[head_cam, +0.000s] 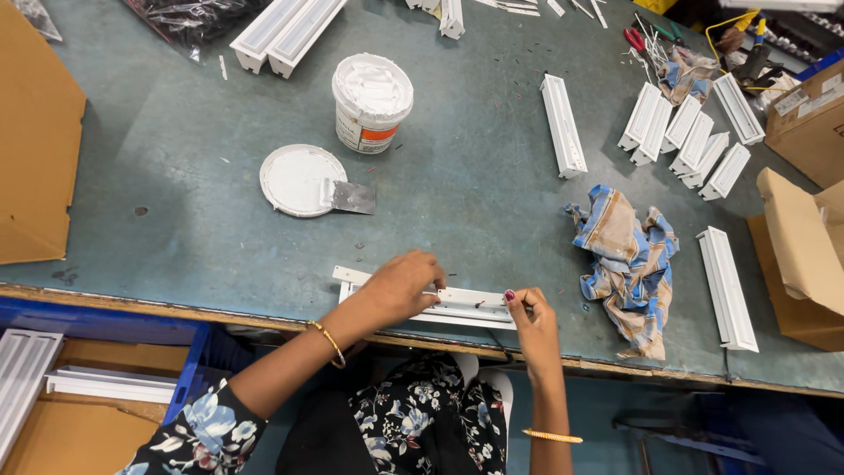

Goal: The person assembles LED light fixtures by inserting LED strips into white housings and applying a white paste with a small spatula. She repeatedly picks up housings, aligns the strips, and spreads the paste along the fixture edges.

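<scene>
At the near edge of a grey-green workbench [492,176], a white channel strip [457,308] lies lengthwise left to right, the left hand [400,286] pressing flat on its middle, the right hand [530,318] pinching its right end.

A wide desk [176,132] with a worn grey-green top fills most of the frame, its wooden front edge [176,303] running along the lower part. Flat brown cardboard [35,149] leans in at the left, and cardboard boxes [804,246] crowd the right edge. Below the desk at lower left sits a blue crate [189,365]. The light is even and soft, with faint shadows.
</scene>
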